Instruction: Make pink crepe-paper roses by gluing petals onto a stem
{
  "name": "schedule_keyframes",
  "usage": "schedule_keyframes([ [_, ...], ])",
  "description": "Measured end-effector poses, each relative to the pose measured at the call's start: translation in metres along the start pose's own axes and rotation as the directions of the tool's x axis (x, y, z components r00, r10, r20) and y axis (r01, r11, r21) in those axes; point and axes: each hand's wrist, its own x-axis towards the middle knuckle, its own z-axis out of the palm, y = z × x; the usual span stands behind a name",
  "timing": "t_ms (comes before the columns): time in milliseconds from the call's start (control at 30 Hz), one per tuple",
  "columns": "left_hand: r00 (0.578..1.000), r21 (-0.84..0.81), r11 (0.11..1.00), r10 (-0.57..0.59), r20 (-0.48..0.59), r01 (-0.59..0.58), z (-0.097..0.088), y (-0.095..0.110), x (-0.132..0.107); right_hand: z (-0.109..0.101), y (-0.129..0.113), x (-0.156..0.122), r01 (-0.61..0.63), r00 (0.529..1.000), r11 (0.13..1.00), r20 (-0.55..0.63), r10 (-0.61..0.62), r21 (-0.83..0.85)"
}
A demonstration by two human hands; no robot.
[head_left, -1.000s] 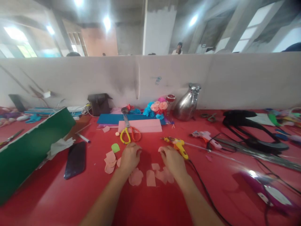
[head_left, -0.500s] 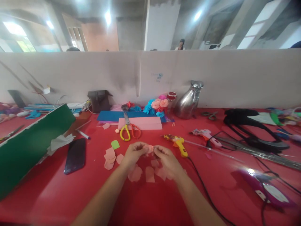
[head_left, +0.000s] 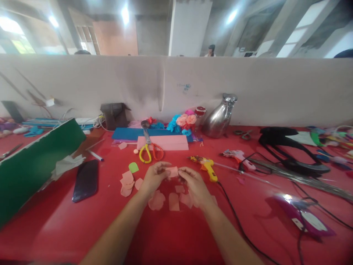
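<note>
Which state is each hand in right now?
Left hand: closed, holding one side of a pink paper piece.
Right hand: closed, holding its other side.

Since a second ago, our right hand (head_left: 193,184) has drawn away from the yellow glue gun (head_left: 210,170); left of that gun, our left hand (head_left: 154,178) now shares the pink piece (head_left: 173,171).

Craft workshop: glue guns (head_left: 210,171), scissors (head_left: 148,142), paper flowers (head_left: 186,120).

Table (head_left: 171,235): red, spanning my view
Partition (head_left: 275,84): pale, smudged, along the far edge before me
Pillar (head_left: 190,29): whitish, beyond the partition
Wall panel (head_left: 116,38): peach-coloured, left of the pillar
Windows (head_left: 296,35): bright, to my left and right
Lamps (head_left: 125,15): white, glaring above the partition
</note>
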Motion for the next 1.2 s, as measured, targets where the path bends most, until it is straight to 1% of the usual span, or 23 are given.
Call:
schedule_keyframes([
  [100, 1.0, 0.011, 1.0, 0.003, 0.031, -0.003, -0.002, 0.0, 0.001, 0.0, -0.001, 0.0, 0.037, 0.998, 0.999, -0.045, -0.038, -0.025],
  [233, 0.998, 0.014, 0.999, -0.036, 0.042, 0.035, -0.004, 0.003, 0.0, -0.003, -0.002, 0.002, 0.056, 0.994, 0.997, -0.096, -0.061, -0.049],
  [433, 0.998, 0.038, 0.997, -0.062, 0.001, 0.062, -0.007, 0.005, -0.002, -0.007, -0.001, 0.004, 0.067, 0.981, 0.995, -0.179, -0.081, -0.079],
  [500, 0.997, 0.04, 0.997, -0.071, 0.002, 0.071, -0.008, 0.006, -0.002, -0.008, 0.0, 0.004, 0.059, 0.978, 0.997, -0.196, -0.068, -0.051],
  [600, 0.996, 0.045, 0.996, -0.084, 0.009, 0.083, -0.01, 0.006, -0.001, -0.008, 0.002, 0.004, 0.039, 0.982, 0.999, -0.187, -0.035, 0.017],
  [733, 0.998, 0.142, 0.989, -0.035, -0.06, 0.043, -0.01, 0.004, 0.001, -0.008, 0.002, 0.004, 0.045, 0.98, 0.995, -0.197, -0.028, 0.085],
  [767, 0.998, 0.165, 0.986, -0.026, -0.054, 0.034, -0.009, 0.002, 0.001, -0.008, 0.001, 0.004, 0.053, 0.977, 0.994, -0.21, -0.033, 0.095],
  [800, 0.999, 0.18, 0.983, -0.025, -0.022, 0.028, -0.007, 0.0, 0.002, -0.008, 0.001, 0.004, 0.063, 0.973, 0.993, -0.226, -0.039, 0.103],
  [900, 0.99, 0.19, 0.982, -0.029, 0.138, 0.002, 0.0, -0.006, 0.002, -0.01, 0.0, 0.005, 0.098, 0.956, 0.987, -0.286, -0.059, 0.124],
  [967, 0.981, 0.217, 0.976, -0.01, 0.195, -0.034, 0.003, -0.009, 0.001, -0.011, 0.0, 0.006, 0.114, 0.945, 0.985, -0.318, -0.068, 0.127],
  [1000, 0.978, 0.249, 0.967, 0.009, 0.206, -0.061, 0.004, -0.009, 0.0, -0.012, 0.0, 0.006, 0.12, 0.94, 0.985, -0.333, -0.073, 0.124],
  [1067, 0.981, 0.342, 0.929, 0.082, 0.177, -0.139, 0.005, -0.008, -0.001, -0.013, -0.002, 0.006, 0.13, 0.931, 0.988, -0.353, -0.091, 0.089],
  [1133, 0.982, 0.409, 0.893, 0.164, 0.092, -0.187, 0.004, -0.004, -0.002, -0.013, -0.004, 0.004, 0.137, 0.931, 0.991, -0.339, -0.131, -0.008],
  [1167, 0.984, 0.403, 0.899, 0.172, 0.041, -0.174, 0.003, -0.002, -0.002, -0.012, -0.006, 0.002, 0.145, 0.931, 0.986, -0.325, -0.164, -0.08],
  [1200, 0.99, 0.354, 0.926, 0.141, 0.005, -0.134, 0.003, 0.0, -0.003, -0.011, -0.007, 0.0, 0.168, 0.928, 0.971, -0.306, -0.213, -0.168],
])
